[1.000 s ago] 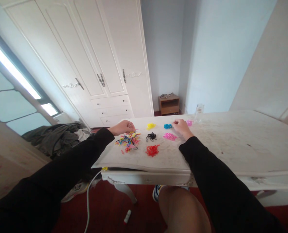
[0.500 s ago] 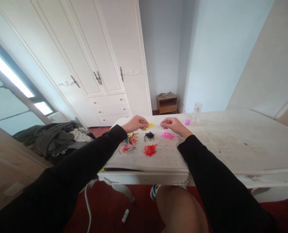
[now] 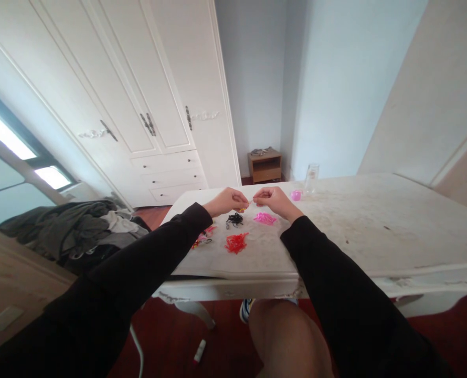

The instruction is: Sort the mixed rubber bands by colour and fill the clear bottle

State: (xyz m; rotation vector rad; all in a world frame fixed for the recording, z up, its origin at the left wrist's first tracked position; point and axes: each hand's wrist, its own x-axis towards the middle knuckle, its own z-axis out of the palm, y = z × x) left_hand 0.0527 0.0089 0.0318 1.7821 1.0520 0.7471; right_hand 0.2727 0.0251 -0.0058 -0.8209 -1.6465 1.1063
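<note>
My left hand (image 3: 230, 201) is closed in a pinch, with a bit of yellow rubber band (image 3: 242, 210) showing at its fingertips. Close by on the right, my right hand (image 3: 272, 200) also pinches. A thin strand seems to run across the small gap between the fingertips, too fine to identify. Below the hands on the table lie a black rubber band pile (image 3: 235, 219), a pink pile (image 3: 265, 218) and a red pile (image 3: 236, 243). A mixed-colour pile (image 3: 202, 239) is partly covered by my left sleeve.
The white table (image 3: 336, 231) extends to the right. A clear glass jar (image 3: 312, 179) and a pink object (image 3: 295, 195) stand at its back. Clothes (image 3: 72, 231) are heaped at the left. A white tube (image 3: 199, 352) lies on the floor.
My hands have come together until their fingertips nearly meet. The yellow pile that showed beside my left hand is now mostly hidden behind it. The camera view has shifted slightly.
</note>
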